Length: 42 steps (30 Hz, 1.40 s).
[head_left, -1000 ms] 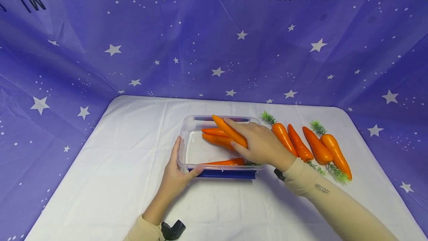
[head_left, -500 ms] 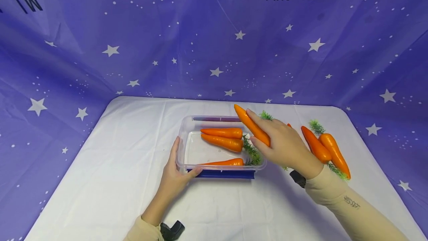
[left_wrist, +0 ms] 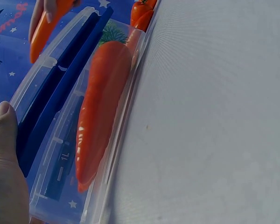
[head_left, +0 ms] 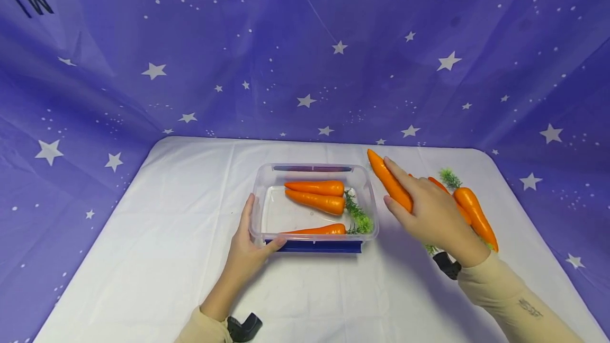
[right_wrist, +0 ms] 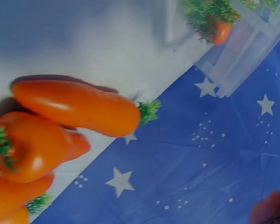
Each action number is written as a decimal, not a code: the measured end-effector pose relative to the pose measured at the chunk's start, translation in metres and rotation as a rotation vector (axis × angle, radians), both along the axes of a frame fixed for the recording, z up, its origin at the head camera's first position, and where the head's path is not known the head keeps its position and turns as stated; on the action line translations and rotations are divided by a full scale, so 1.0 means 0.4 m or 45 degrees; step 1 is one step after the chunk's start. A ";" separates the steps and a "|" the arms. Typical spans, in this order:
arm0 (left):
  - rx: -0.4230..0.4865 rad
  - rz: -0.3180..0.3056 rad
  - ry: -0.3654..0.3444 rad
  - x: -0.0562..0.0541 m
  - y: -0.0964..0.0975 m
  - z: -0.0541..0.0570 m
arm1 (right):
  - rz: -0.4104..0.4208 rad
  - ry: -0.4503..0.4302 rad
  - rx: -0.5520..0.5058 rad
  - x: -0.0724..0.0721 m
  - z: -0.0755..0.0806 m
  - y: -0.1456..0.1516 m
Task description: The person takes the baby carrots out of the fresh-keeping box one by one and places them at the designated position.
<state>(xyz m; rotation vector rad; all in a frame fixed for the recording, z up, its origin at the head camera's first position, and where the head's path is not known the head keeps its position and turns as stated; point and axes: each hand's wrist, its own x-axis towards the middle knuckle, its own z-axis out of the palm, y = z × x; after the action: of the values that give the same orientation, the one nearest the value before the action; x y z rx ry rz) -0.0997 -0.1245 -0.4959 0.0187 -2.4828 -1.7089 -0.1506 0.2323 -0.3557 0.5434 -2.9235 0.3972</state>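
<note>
A clear plastic food container (head_left: pixel 372 195) with blue side latches stands on the table, its lid off. My left hand (head_left: pixel 248 250) holds its front left corner; the thumb (left_wrist: pixel 7 144) lies by the blue latch (left_wrist: pixel 60 93) in the left wrist view. Inside are 3 orange carrots (head_left: pixel 316 202), tips to the left, green tops at the right. To the container's right my right hand (head_left: pixel 429 213) grips another carrot (head_left: pixel 388 179) in the air, tip pointing up and left. Its leafy end is hidden by the hand. Fingertips (right_wrist: pixel 266 208) show at the right wrist view's corner.
More carrots (head_left: pixel 476 218) with green tops (head_left: pixel 449 178) lie on the table at the right, partly covered by my right hand. They lie close together in the right wrist view, one carrot (right_wrist: pixel 79 107) nearest the container. A purple star-patterned cloth (head_left: pixel 305 68) surrounds the white-covered table (head_left: pixel 181 216).
My right hand has moved right with the carrot, from over the container to beside it, above the loose carrots. The left hand and container have stayed in place.
</note>
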 end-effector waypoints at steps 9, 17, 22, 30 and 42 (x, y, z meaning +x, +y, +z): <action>-0.031 0.000 -0.006 -0.002 -0.002 -0.001 | -0.075 -0.074 -0.009 0.029 -0.037 0.036; -0.021 -0.005 -0.009 -0.001 -0.003 0.000 | -0.144 -0.158 -0.036 0.048 -0.090 0.042; -0.016 -0.005 -0.011 -0.001 -0.002 0.002 | -0.163 -0.177 -0.027 0.061 -0.122 0.046; -0.013 -0.006 -0.009 0.000 -0.001 0.004 | -0.159 -0.281 0.043 0.072 -0.155 0.045; 0.005 -0.007 -0.009 0.001 -0.002 0.004 | -0.105 -0.359 0.181 0.083 -0.206 0.045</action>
<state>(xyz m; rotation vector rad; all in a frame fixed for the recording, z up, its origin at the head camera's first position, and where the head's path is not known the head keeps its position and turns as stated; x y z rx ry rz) -0.0995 -0.1252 -0.4942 0.0183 -2.4873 -1.7188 -0.1175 0.2502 -0.4382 0.4116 -3.2522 0.2771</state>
